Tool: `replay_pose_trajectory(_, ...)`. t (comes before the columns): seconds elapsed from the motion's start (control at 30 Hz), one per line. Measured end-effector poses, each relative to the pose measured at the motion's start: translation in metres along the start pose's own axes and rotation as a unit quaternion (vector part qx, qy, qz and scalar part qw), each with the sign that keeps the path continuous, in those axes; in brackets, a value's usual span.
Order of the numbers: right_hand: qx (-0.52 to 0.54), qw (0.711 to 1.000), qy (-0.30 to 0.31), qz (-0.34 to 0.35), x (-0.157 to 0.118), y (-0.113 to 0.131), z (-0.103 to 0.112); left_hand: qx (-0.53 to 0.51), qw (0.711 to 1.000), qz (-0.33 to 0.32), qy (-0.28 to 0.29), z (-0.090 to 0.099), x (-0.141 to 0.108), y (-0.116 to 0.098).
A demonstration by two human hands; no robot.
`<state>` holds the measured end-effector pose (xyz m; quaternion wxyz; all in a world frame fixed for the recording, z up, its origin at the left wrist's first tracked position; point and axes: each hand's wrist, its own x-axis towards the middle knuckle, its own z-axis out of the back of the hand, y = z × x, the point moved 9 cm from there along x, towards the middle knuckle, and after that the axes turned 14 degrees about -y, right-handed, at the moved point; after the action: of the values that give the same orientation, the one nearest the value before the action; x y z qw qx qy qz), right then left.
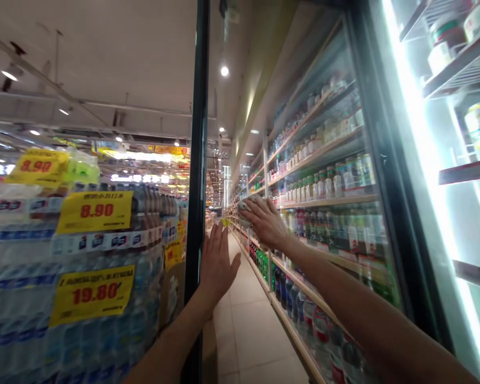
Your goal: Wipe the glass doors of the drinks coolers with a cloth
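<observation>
An open glass door with a black frame (198, 160) stands in front of me. My right hand (270, 224) presses a crumpled, pale cloth (246, 205) against the glass, its fingers laid over the cloth. Lower and to the left, my left hand (218, 261) is flat by the door's left frame bar, fingers stretched and thumb apart, with nothing in it. Whether its palm touches glass or frame I cannot tell exactly.
Stacked packs of bottled water (152, 277) with yellow price signs (94, 212) stand left of the door. Through the glass appear bottle-filled shelves (328, 200) and a tiled aisle (256, 330). At right is a lit cooler with wire shelves (466, 173).
</observation>
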<state>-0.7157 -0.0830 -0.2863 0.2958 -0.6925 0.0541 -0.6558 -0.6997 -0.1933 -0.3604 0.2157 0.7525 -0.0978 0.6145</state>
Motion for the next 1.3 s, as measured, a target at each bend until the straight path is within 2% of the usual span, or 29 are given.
replay_pose_trajectory(0.13,-0.025,0.990,-0.044,-0.130,0.042,-0.030,0.006,0.004,1.000,-0.003,0.028,0.005,-0.008,-0.003)
replay_pose_trajectory(0.2,-0.016,0.989,-0.044,-0.137,0.056,-0.030,0.005,0.006,0.999,-0.011,0.043,0.007,-0.018,-0.006)
replay_pose_trajectory(0.27,0.011,0.997,-0.020,-0.077,0.053,-0.009,-0.001,0.017,0.998,-0.026,0.052,0.011,-0.030,-0.008)
replay_pose_trajectory(0.3,0.027,0.999,-0.003,-0.032,0.044,0.006,-0.004,0.026,0.998,-0.036,0.054,0.014,-0.036,-0.008)
replay_pose_trajectory(0.4,0.071,0.991,0.051,0.105,-0.007,0.049,-0.009,0.051,0.995,-0.075,0.049,0.026,-0.051,-0.008)
replay_pose_trajectory(0.47,0.086,0.981,0.072,0.160,-0.034,0.058,-0.009,0.055,0.993,-0.098,0.045,0.033,-0.055,-0.008)
replay_pose_trajectory(0.5,0.084,0.981,0.073,0.161,-0.038,0.054,-0.008,0.055,0.992,-0.104,0.042,0.036,-0.054,-0.009)
replay_pose_trajectory(0.53,0.071,0.986,0.066,0.136,-0.034,0.042,-0.006,0.057,0.992,-0.104,0.039,0.037,-0.053,-0.009)
replay_pose_trajectory(0.57,0.048,0.994,0.047,0.084,-0.024,0.023,-0.003,0.059,0.992,-0.102,0.036,0.038,-0.050,-0.009)
replay_pose_trajectory(0.6,0.017,1.000,0.021,0.010,-0.012,0.001,0.002,0.061,0.993,-0.098,0.033,0.038,-0.048,-0.009)
replay_pose_trajectory(0.67,-0.038,0.990,-0.034,-0.129,0.003,-0.036,0.014,0.062,0.994,-0.087,0.029,0.036,-0.043,-0.010)
replay_pose_trajectory(0.7,-0.051,0.985,-0.046,-0.159,0.004,-0.042,0.017,0.062,0.994,-0.082,0.029,0.035,-0.042,-0.009)
replay_pose_trajectory(0.73,-0.048,0.986,-0.045,-0.152,0.001,-0.037,0.016,0.060,0.995,-0.080,0.029,0.035,-0.042,-0.009)
replay_pose_trajectory(0.77,-0.033,0.993,-0.031,-0.111,-0.007,-0.023,0.013,0.059,0.995,-0.079,0.030,0.034,-0.042,-0.009)
replay_pose_trajectory(0.83,0.026,0.999,0.019,0.030,-0.038,0.023,0.002,0.056,0.995,-0.078,0.031,0.034,-0.044,-0.009)
replay_pose_trajectory(0.9,0.088,0.981,0.068,0.161,-0.080,0.064,-0.003,0.050,0.995,-0.074,0.032,0.034,-0.047,-0.007)
replay_pose_trajectory(0.93,0.106,0.971,0.081,0.198,-0.095,0.074,-0.004,0.048,0.996,-0.070,0.034,0.034,-0.048,-0.006)
replay_pose_trajectory(0.97,0.109,0.969,0.081,0.208,-0.102,0.075,-0.003,0.046,0.996,-0.067,0.036,0.034,-0.048,-0.006)
replay_pose_trajectory(1.0,0.097,0.975,0.070,0.189,-0.101,0.066,-0.002,0.045,0.996,-0.066,0.040,0.033,-0.048,-0.006)
replay_pose_trajectory(1.07,0.034,0.996,0.015,0.077,-0.081,0.027,0.005,0.046,0.996,-0.067,0.046,0.029,-0.048,-0.009)
replay_pose_trajectory(1.13,-0.035,0.997,-0.047,-0.051,-0.065,-0.013,0.017,0.047,0.995,-0.067,0.050,0.025,-0.048,-0.011)
replay_pose_trajectory(1.17,-0.058,0.992,-0.065,-0.089,-0.064,-0.023,0.021,0.047,0.995,-0.065,0.051,0.023,-0.049,-0.012)
replay_pose_trajectory(1.23,-0.065,0.993,-0.063,-0.082,-0.076,-0.015,0.022,0.046,0.996,-0.059,0.056,0.019,-0.051,-0.013)
replay_pose_trajectory(1.3,-0.028,0.999,-0.016,0.007,-0.105,0.022,0.015,0.042,0.996,-0.050,0.061,0.016,-0.055,-0.014)
